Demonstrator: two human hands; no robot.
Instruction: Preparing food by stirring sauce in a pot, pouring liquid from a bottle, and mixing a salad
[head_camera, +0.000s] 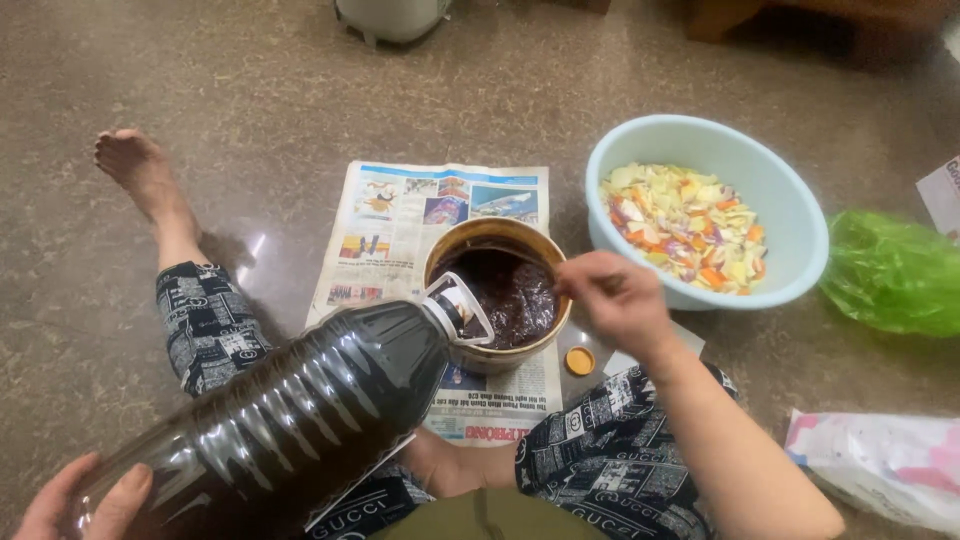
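A large clear plastic bottle (290, 410) full of dark liquid lies tilted, its open neck over a brown bowl (497, 233). My left hand (85, 500) grips the bottle's base at the lower left. The bowl holds a dark brown paste and stands on a sheet of newspaper (420, 215). My right hand (618, 297) hovers at the bowl's right rim, fingers pinched on a thin utensil that reaches into the paste. An orange bottle cap (579, 361) lies on the floor beside the bowl.
A pale blue basin (800, 225) of chopped mixed vegetables stands right of the bowl. A green plastic bag (890, 270) and a white and pink packet (880, 465) lie at the right. My bare foot (135, 165) rests on the stone floor at the left.
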